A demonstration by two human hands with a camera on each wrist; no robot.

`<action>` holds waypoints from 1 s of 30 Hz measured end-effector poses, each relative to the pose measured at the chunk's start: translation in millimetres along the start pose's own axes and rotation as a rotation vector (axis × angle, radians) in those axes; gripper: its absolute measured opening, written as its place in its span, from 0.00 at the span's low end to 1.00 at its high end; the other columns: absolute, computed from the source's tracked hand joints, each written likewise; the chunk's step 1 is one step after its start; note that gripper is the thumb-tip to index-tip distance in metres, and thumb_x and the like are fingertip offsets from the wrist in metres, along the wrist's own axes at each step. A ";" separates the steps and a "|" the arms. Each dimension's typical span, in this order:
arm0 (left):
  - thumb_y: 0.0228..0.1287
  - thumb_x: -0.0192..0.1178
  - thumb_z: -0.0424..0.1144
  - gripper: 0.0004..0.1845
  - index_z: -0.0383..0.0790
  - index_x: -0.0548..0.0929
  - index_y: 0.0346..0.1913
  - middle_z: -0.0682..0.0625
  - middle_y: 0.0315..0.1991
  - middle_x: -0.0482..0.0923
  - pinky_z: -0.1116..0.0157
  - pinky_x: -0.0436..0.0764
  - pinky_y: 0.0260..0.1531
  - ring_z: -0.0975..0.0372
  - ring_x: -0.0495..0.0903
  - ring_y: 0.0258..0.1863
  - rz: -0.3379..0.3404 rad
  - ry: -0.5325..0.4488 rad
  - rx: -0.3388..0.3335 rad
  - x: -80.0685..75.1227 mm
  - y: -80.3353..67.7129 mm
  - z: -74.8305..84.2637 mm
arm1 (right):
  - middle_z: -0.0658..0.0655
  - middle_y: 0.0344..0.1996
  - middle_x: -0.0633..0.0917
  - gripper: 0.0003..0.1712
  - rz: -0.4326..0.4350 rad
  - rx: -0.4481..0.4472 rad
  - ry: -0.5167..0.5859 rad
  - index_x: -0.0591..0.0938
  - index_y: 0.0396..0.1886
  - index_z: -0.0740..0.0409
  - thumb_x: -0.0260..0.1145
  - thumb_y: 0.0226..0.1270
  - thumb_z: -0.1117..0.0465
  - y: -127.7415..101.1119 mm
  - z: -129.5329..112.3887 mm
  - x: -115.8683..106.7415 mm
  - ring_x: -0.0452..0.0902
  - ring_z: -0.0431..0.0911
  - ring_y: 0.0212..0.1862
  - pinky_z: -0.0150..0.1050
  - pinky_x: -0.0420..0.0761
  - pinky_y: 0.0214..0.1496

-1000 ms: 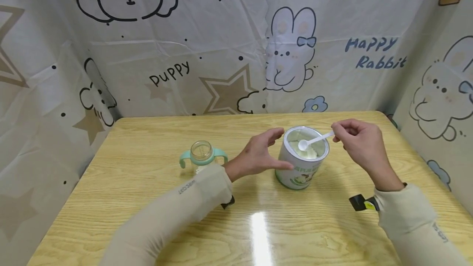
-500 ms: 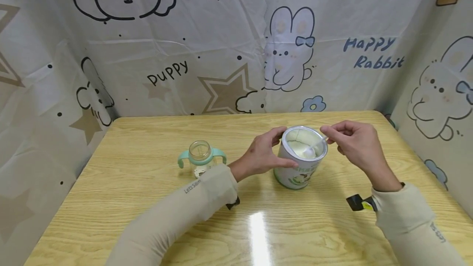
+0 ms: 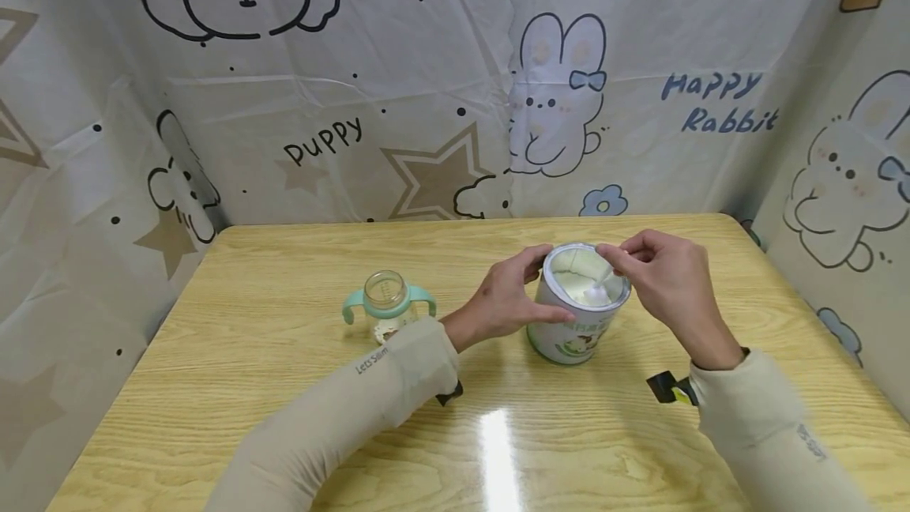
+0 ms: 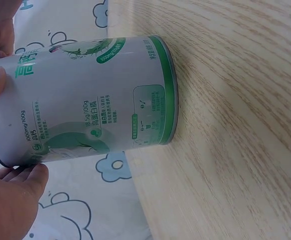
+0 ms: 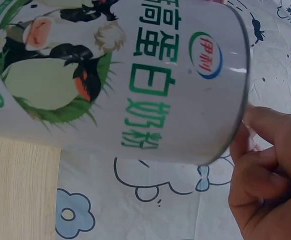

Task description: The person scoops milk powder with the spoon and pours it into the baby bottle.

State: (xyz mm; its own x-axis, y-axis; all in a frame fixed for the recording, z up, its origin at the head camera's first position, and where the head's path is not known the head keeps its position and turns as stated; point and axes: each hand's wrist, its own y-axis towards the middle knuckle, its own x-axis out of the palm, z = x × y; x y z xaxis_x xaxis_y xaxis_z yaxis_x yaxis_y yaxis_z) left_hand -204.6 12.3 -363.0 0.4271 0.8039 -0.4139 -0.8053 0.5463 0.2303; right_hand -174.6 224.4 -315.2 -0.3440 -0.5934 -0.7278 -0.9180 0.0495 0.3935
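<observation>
A white milk powder can (image 3: 569, 334) with green print stands upright and lidless, pale powder showing inside. My left hand (image 3: 501, 295) grips its left side near the rim, thumb in front and fingers behind. In the left wrist view, the left hand's fingers (image 4: 33, 182) lie against the can wall. Over the far right of the rim, my right hand (image 3: 661, 271) pinches the handle of a white scoop (image 3: 596, 292). The scoop's bowl dips into the powder. From the right wrist, the can (image 5: 205, 120) hides the scoop, and the right hand (image 5: 268, 175) sits at the rim.
A baby bottle (image 3: 387, 299) with mint-green handles stands lidless left of the can, partly behind the left sleeve (image 3: 398, 370). The wooden table (image 3: 284, 267) meets a printed cloth (image 3: 426, 101) along its back edge.
The scoop has gone down from above the powder into it. My right hand has moved left to the rim. My left hand has closed in on the can's side.
</observation>
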 end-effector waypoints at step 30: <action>0.48 0.80 0.33 0.47 0.34 0.66 0.71 0.43 0.67 0.71 0.72 0.69 0.65 0.58 0.71 0.67 0.005 -0.018 0.000 1.1 -0.7 -1.0 | 0.56 0.30 0.87 0.22 -0.312 0.024 0.045 0.85 0.49 0.67 0.59 0.78 0.51 13.9 3.3 -10.6 0.71 0.50 0.33 0.38 0.69 0.30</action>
State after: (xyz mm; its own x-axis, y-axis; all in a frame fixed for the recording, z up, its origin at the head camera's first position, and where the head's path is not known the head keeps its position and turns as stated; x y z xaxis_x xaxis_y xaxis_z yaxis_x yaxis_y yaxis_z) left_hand -204.0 12.6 -364.6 0.4304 0.8109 -0.3965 -0.8074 0.5422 0.2326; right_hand -184.4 234.0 -303.8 -0.0361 -0.6175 -0.7857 -0.9825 -0.1219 0.1410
